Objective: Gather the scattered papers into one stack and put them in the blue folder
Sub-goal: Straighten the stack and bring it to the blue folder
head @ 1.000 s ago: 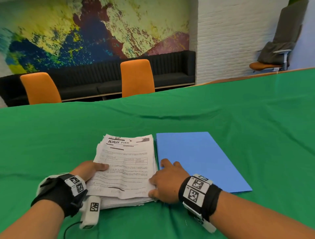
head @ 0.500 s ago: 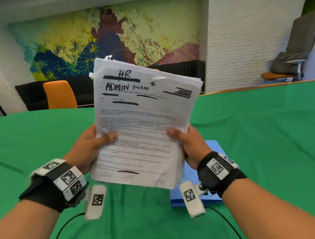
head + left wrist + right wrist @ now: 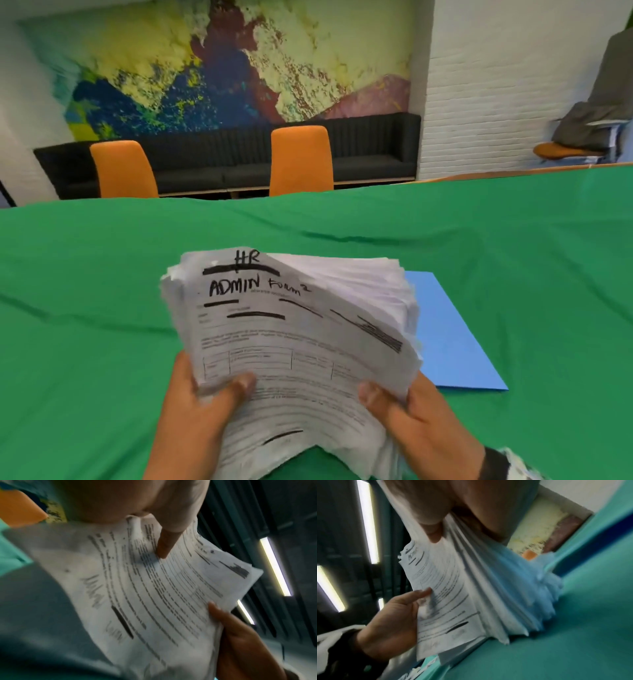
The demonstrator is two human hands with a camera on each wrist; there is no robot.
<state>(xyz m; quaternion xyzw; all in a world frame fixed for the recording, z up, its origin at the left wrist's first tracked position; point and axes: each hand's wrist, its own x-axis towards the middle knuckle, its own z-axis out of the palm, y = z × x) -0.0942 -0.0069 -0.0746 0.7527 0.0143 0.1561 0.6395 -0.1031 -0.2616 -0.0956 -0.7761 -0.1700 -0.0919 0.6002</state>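
Observation:
A thick stack of white papers, its top sheet headed "HR ADMIN FORM", is held up off the green table, tilted away from me with its right edge fanned. My left hand grips its lower left edge, thumb on the top sheet. My right hand grips the lower right edge the same way. The blue folder lies shut and flat on the table, just right of and behind the stack. In the left wrist view the stack shows with both thumbs on it; in the right wrist view the stack shows its fanned edges.
The green cloth covers the table all round. Two orange chairs stand at the far edge before a dark bench. Another chair is at the far right.
The stack went from lying flat on the table to being lifted upright in both hands; now it has dropped lower and tilted back towards the table.

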